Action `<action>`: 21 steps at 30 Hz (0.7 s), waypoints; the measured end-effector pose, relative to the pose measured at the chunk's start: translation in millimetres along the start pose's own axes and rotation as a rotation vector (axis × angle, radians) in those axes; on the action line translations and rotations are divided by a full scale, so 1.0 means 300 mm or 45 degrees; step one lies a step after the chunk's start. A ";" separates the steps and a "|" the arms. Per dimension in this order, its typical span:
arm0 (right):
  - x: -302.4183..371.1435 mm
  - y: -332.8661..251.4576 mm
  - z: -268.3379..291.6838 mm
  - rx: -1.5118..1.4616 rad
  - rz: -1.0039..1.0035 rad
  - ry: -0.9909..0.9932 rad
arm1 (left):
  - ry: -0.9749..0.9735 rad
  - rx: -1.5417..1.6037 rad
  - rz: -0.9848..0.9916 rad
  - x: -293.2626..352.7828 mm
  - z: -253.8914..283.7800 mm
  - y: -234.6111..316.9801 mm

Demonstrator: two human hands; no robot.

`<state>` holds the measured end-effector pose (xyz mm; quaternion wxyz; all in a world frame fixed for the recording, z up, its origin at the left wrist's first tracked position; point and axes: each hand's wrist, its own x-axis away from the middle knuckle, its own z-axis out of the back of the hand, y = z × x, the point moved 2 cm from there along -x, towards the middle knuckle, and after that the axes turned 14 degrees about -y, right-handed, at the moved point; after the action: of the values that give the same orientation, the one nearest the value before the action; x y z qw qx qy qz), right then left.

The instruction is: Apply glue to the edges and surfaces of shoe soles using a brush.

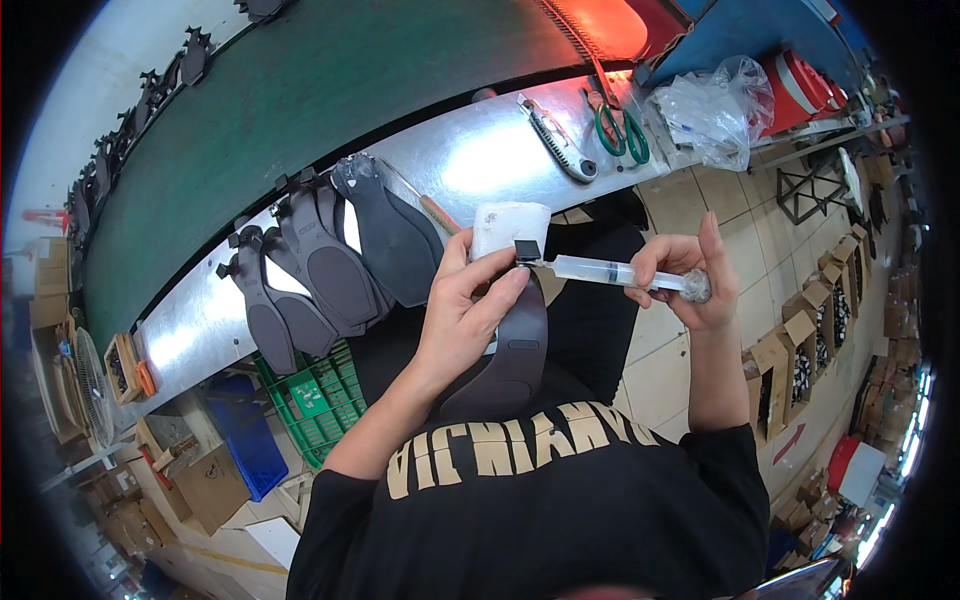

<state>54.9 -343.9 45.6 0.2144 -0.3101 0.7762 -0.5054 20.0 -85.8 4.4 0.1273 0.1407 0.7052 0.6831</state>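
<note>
My right hand [690,280] is closed around a clear plastic syringe [595,270], which lies nearly level, its thumb raised near the plunger end. The syringe's tip points left and meets or nearly meets a small black square tab [527,250]. My left hand [465,305] pinches that tab between thumb and fingers. Below the tab a dark grey sole-shaped piece [515,360] extends over my lap; whether the two are joined is hidden by my fingers. A white block [510,222] sits just beyond the tab.
Several similar dark grey pieces [335,265] overlap along the metal bench edge [450,165]. A wooden-handled tool [438,213], a utility knife [560,140] and green-handled scissors [622,130] lie there. Beyond runs a green conveyor belt [300,90]. A green crate [315,400] stands below, left.
</note>
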 end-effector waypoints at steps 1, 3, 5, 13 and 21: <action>0.001 -0.002 0.003 -0.001 0.001 0.002 | -0.035 0.033 0.034 0.000 0.000 0.002; 0.002 -0.005 0.005 -0.011 -0.006 -0.034 | -0.042 0.045 0.029 0.002 0.004 0.001; 0.000 -0.007 -0.001 -0.010 0.010 -0.015 | -0.051 0.058 0.022 0.001 0.005 0.004; 0.005 -0.012 -0.001 -0.001 0.012 -0.015 | -0.083 0.111 0.056 -0.001 0.004 -0.003; 0.013 -0.014 -0.002 0.140 0.010 0.012 | -0.127 0.292 0.172 -0.001 0.027 -0.041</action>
<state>52.8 -347.4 49.7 0.2296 -0.2926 0.7494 -0.5477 23.0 -78.6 -8.1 0.0989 0.2351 0.7606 0.5971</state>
